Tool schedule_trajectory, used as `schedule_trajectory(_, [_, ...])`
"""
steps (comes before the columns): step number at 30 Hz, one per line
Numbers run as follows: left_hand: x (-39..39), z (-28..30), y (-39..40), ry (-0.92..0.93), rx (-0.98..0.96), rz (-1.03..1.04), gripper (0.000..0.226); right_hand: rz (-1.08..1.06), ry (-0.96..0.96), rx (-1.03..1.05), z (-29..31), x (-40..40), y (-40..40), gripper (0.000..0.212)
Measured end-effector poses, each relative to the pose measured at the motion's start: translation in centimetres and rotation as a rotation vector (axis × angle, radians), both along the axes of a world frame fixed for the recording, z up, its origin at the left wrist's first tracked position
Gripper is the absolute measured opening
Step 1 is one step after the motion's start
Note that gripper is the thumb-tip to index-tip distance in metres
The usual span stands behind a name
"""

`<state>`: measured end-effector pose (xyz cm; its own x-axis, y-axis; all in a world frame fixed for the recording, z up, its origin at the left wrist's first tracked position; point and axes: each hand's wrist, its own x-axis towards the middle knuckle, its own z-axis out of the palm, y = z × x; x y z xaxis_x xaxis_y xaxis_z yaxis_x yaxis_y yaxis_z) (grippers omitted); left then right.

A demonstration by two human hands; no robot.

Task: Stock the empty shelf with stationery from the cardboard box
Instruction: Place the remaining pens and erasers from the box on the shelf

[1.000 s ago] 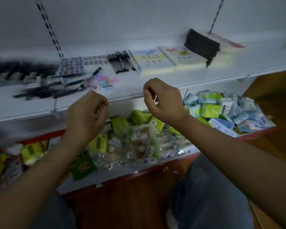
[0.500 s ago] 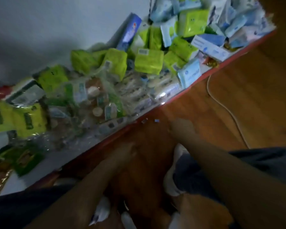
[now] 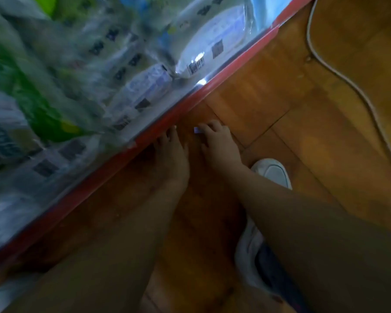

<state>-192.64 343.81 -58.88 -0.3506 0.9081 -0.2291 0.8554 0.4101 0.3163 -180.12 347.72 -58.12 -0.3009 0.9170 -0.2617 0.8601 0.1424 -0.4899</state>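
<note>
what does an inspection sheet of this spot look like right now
surface: wooden floor, bare boards by the shelf edge
job's things: small pale item on floor at right hand's fingertips; cardboard box not seen
clutter: blurred wrapped packs on the bottom shelf
grippers: left hand and right hand both reach down to the floor, grip unclear
cables: white cable lies on floor
surroundings: white shoe

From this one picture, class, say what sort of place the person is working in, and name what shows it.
Probably a small shop. A low red-edged shelf is piled with plastic-wrapped goods, several bearing barcode labels. It stands over a wooden floor, like a retail display.
</note>
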Motion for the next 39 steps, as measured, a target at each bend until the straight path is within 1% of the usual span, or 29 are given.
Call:
schedule_trajectory(3, [0.6, -0.7, -0.5, -0.061, 0.049, 0.052, 0.046, -0.051, 0.025, 0.029, -1.1, 0.1, -0.6, 0.023])
schedule_trajectory(6, [1.0, 0.1, -1.8, -0.134, -0.028, 0.022, 0.045, -0.105, 0.044, -0.072, -0.6, 0.3, -1.8, 0.01])
schedule_trajectory(9, [0.9, 1.0, -3.1, -0.103, -0.152, -0.018, 0.048, -0.173, 0.063, -0.191, 0.3, 1.0, -2.7, 0.011])
schedule_trajectory(11, [0.7, 1.9, -3.6, -0.136, -0.179, -0.013, 0.047, -0.23, 0.102, -0.249, 1.2, 1.3, -3.1, 0.015])
schedule_trajectory(13, [0.6, 3.3, -4.1, -0.246, -0.182, 0.032, 0.045, -0.258, 0.141, -0.238, 2.4, 1.3, -3.6, 0.016])
schedule_trajectory(16, [0.3, 6.8, -5.5, -0.43, -0.173, 0.077, 0.042, -0.331, 0.208, -0.164, 5.9, 1.3, -4.4, 0.008])
schedule_trajectory(18, [-0.1, 10.4, -6.7, -0.541, -0.135, 0.082, 0.048, -0.353, 0.251, -0.122, 9.6, 1.4, -5.1, 0.021])
schedule_trajectory(20, [-1.0, 14.1, -7.6, -0.614, -0.078, 0.074, 0.06, -0.319, 0.273, -0.075, 13.8, 1.6, -5.7, 0.027])
schedule_trajectory(23, [-2.8, 21.0, -8.7, -0.589, 0.053, 0.026, 0.05, -0.293, 0.343, 0.022, 21.5, 1.3, -6.4, 0.023])
schedule_trajectory(26, [-4.9, 28.7, -9.4, -0.572, 0.213, 0.048, 0.044, -0.328, 0.47, 0.207, 29.7, -0.3, -6.9, 0.014])
schedule_trajectory(28, [-6.6, 34.3, -10.3, -0.557, 0.331, 0.066, 0.046, -0.374, 0.571, 0.331, 35.4, -2.1, -7.5, 0.017])
schedule_trajectory(30, [-8.5, 39.9, -11.5, -0.538, 0.47, 0.057, 0.046, -0.369, 0.675, 0.435, 41.1, -3.9, -8.5, 0.02])
schedule_trajectory(33, [-11.0, 48.3, -14.4, -0.577, 0.644, 0.069, 0.048, -0.29, 0.821, 0.59, 48.8, -6.5, -10.2, 0.021])
schedule_trajectory(35, [-12.6, 52.9, -16.6, -0.572, 0.754, 0.058, 0.049, -0.224, 0.902, 0.651, 53.1, -8.4, -11.1, 0.023])
schedule_trajectory(37, [-14.3, 56.7, -18.4, -0.498, 0.847, 0.022, 0.05, -0.11, 0.976, 0.659, 56.5, -10.8, -11.8, 0.024])
schedule_trajectory(39, [-16.8, 59.5, -19.5, -0.417, 0.915, 0.052, 0.051, 0.025, 1.022, 0.626, 59.2, -13.8, -12.0, 0.023])
